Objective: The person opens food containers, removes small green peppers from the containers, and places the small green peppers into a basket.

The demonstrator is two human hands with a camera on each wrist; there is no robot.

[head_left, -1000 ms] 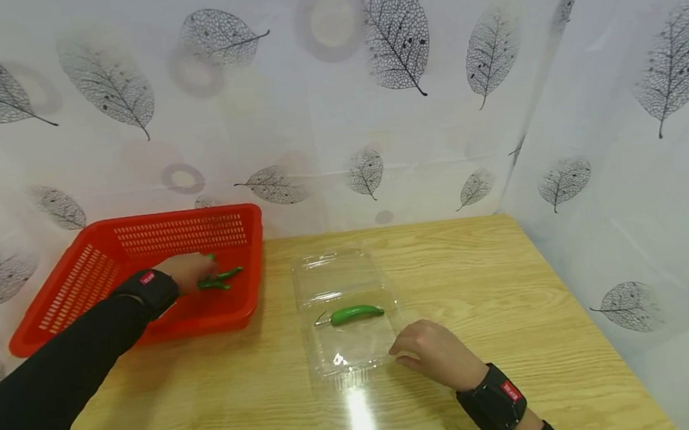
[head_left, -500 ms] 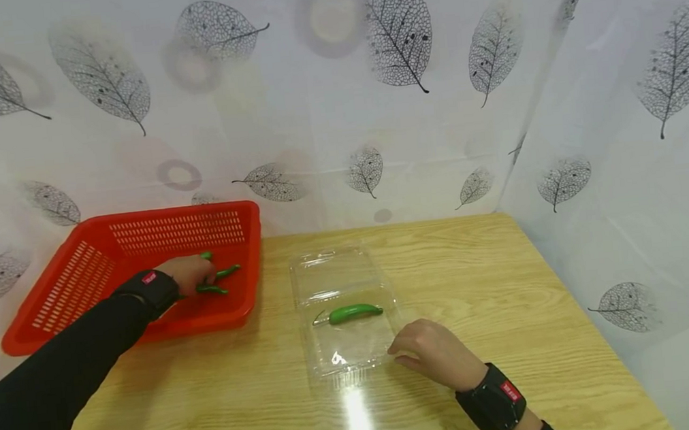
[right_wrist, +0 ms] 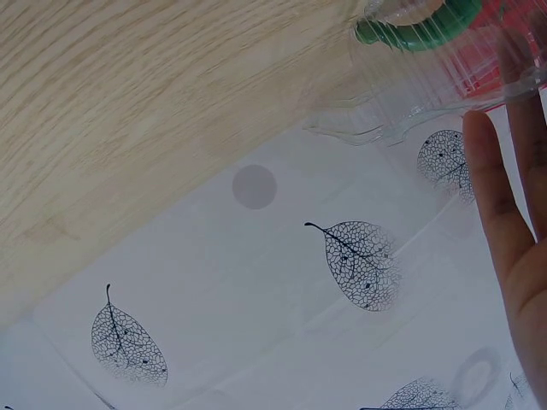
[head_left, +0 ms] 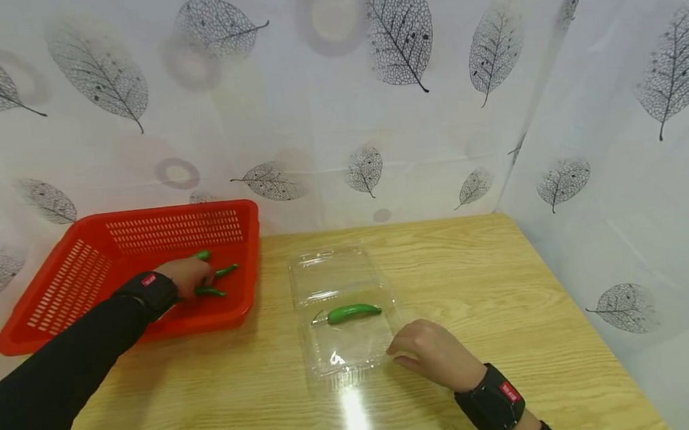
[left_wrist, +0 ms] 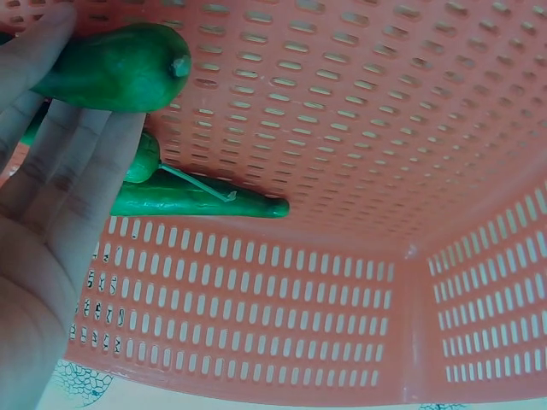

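My left hand (head_left: 186,275) reaches into the red basket (head_left: 251,271). Its thumb and fingers pinch a thick green chili pepper (left_wrist: 128,68), whose blunt end sticks out past them in the left wrist view. Behind the fingers, more green chili peppers (left_wrist: 201,198) lie against the basket. A clear plastic box (head_left: 340,348) stands open on the table with a single green chili pepper (head_left: 354,312) lying across it. At the box's near right corner, my right hand (head_left: 436,354) holds the edge, thumb outside, a finger visible through the plastic in the right wrist view.
The pale wooden table (head_left: 461,280) bears the basket at the left and the box at the middle. A white curtain (head_left: 309,95) with leaf prints hangs along the back and right sides. The basket's slotted walls rise around my left hand.
My left hand shifts slightly within the basket, and the peppers beside it spread a little apart. The whole scene drifts slightly with the head. My right hand stays at the box corner.
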